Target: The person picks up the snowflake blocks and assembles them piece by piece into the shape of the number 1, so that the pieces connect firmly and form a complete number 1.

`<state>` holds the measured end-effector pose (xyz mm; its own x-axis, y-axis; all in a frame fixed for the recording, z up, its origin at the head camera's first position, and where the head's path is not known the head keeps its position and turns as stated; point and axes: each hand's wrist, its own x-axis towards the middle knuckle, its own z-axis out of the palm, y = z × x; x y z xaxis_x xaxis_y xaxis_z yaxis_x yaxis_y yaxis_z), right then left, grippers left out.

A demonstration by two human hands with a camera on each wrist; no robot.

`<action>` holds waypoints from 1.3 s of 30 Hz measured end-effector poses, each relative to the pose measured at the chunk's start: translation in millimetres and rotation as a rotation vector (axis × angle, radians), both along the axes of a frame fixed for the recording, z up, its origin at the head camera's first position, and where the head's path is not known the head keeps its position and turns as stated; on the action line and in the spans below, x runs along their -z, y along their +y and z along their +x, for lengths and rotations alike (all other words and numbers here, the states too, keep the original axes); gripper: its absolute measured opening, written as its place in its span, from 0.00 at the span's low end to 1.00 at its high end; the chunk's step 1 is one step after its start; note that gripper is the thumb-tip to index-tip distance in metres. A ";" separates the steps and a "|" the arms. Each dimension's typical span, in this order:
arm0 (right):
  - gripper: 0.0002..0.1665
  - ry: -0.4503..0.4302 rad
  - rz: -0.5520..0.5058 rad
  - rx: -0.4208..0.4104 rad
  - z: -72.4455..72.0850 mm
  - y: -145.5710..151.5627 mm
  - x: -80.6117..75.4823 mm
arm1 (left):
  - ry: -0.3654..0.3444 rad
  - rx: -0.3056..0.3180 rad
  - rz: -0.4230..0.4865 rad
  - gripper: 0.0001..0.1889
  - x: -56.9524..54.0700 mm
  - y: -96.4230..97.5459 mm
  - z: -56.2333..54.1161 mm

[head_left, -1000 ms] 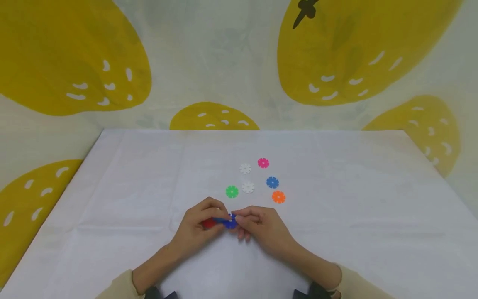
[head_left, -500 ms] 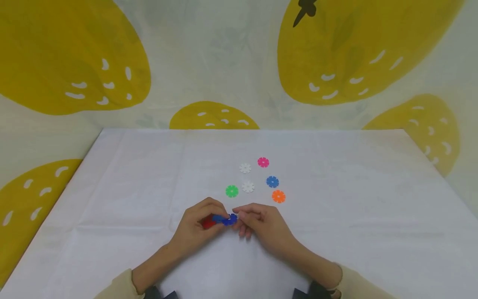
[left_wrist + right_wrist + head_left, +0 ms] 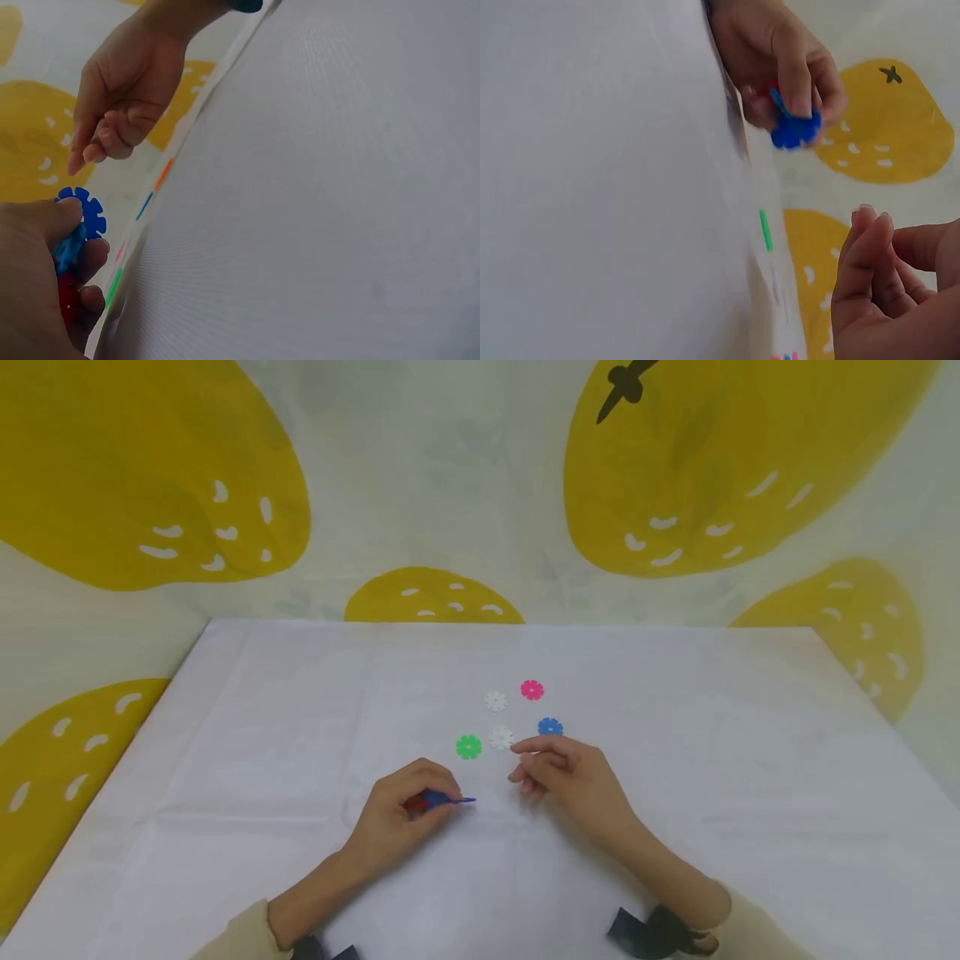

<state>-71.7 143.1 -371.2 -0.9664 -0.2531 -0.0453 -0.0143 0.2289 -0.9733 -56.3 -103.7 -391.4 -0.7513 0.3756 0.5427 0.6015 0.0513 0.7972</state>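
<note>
My left hand pinches a joined row of plastic snowflake discs between thumb and fingers. In the left wrist view a dark blue disc sits at the outer end, with a lighter blue disc and a red disc behind it, partly covered by fingers. My right hand hovers to the right of them, fingers loosely bent, nothing visible between them. It is nearest a white disc and a blue disc, whose lower edge it covers. An orange disc shows edge-on in the left wrist view; the right hand hides it from the head view.
Loose on the white-covered table lie a green disc, a second white disc and a pink disc. Behind the table's far edge hangs a cloth printed with yellow fruit.
My right hand has left the dark blue disc and moved right and away from me, over the orange disc. The left hand stays put; its dark blue disc now appears edge-on.
</note>
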 end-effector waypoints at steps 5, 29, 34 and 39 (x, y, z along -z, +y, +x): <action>0.17 0.003 0.020 0.081 -8.9 24.5 -3.9 | -0.120 0.004 0.021 0.14 15.7 -2.6 -3.8; 0.20 0.161 0.485 0.079 -20.6 59.3 15.4 | -0.313 0.014 0.102 0.11 20.8 -6.7 -8.1; 0.22 0.168 0.517 0.073 -20.9 57.7 16.8 | -0.335 0.020 0.120 0.11 22.4 -7.4 -8.7; 0.19 0.170 0.560 0.084 -20.5 52.7 18.3 | -0.332 0.011 0.127 0.09 25.1 -8.7 -9.5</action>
